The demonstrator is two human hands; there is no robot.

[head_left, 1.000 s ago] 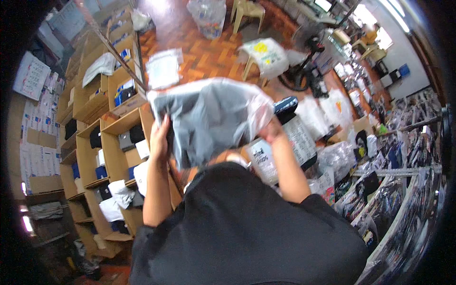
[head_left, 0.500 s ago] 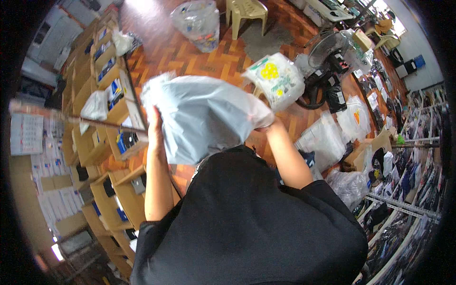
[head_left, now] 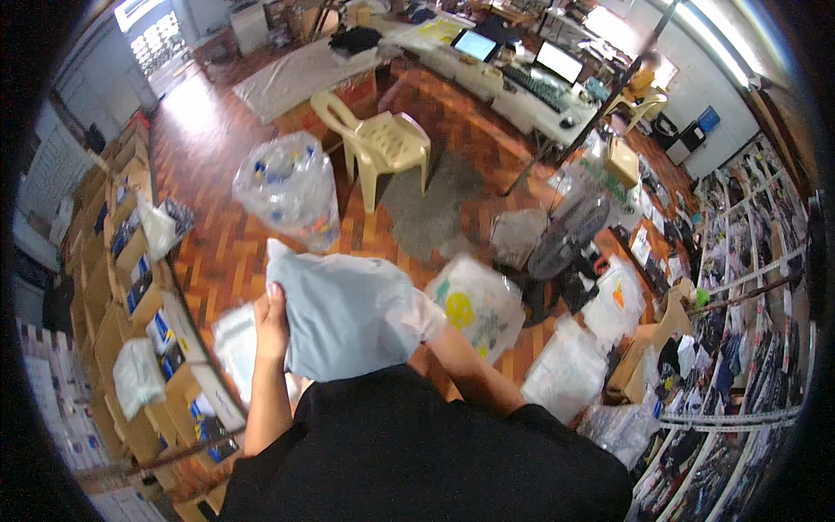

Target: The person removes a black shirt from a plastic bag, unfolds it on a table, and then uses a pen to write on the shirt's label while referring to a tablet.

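A grey plastic bag, pale on its inner side, hangs in front of my chest. My left hand grips its left edge, the thumb lying on the outer face. At the bag's right end, whitish plastic surrounds my right hand, of which only the wrist side shows. The bag hides those fingers, and I cannot tell whether they are inside it or behind it. What the bag contains, if anything, is not visible.
A clear sack of colourful items and a cream plastic chair stand ahead. White printed bags and a black fan are to the right. Cardboard bins line the left; racks of packed garments line the right.
The view has swung upward, bringing desks and screens into sight. The bag sits lower and looks more bunched. My right hand has moved in toward the bag, and its fingers are now hidden.
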